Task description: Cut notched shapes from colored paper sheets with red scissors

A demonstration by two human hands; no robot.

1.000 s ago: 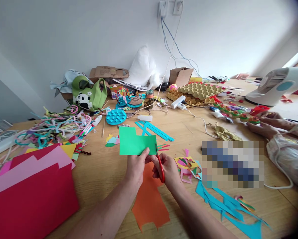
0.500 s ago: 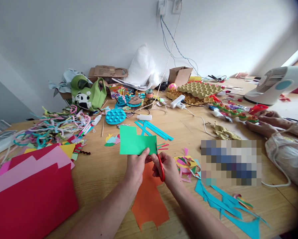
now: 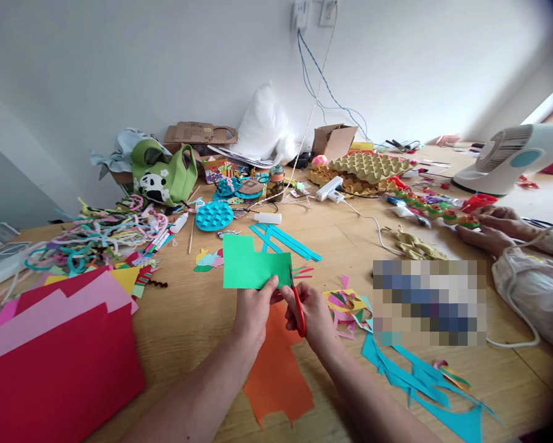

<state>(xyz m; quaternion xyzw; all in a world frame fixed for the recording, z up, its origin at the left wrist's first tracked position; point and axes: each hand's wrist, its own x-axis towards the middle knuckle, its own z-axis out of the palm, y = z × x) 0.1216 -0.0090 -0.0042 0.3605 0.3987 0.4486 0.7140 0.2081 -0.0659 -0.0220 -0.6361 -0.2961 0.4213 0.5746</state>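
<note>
A green sheet of paper (image 3: pixel 253 266) with a notch in its upper edge is pinched at its lower edge by my left hand (image 3: pixel 254 307). My right hand (image 3: pixel 310 312) grips red-handled scissors (image 3: pixel 299 311), whose blades point up along the paper's right edge. Both hands are close together above the table. Under them lies an orange sheet (image 3: pixel 279 375), partly hidden by my hands. Thin red and green strips (image 3: pixel 304 271) rest just beyond the scissors. Blue paper strips (image 3: pixel 290 241) lie behind the green sheet.
Red sheets (image 3: pixel 64 369) and pink ones (image 3: pixel 27 326) are stacked at left, near tangled pipe cleaners (image 3: pixel 105 227). Blue scraps (image 3: pixel 424 381) and colourful cuttings (image 3: pixel 345 301) lie at right. Another person's hands (image 3: pixel 493 227) hold a painted egg-carton strip (image 3: pixel 447 215). A fan (image 3: pixel 507 157) stands behind.
The green paper has shifted very slightly down and to the right with my hands. Otherwise the scene looks the same.
</note>
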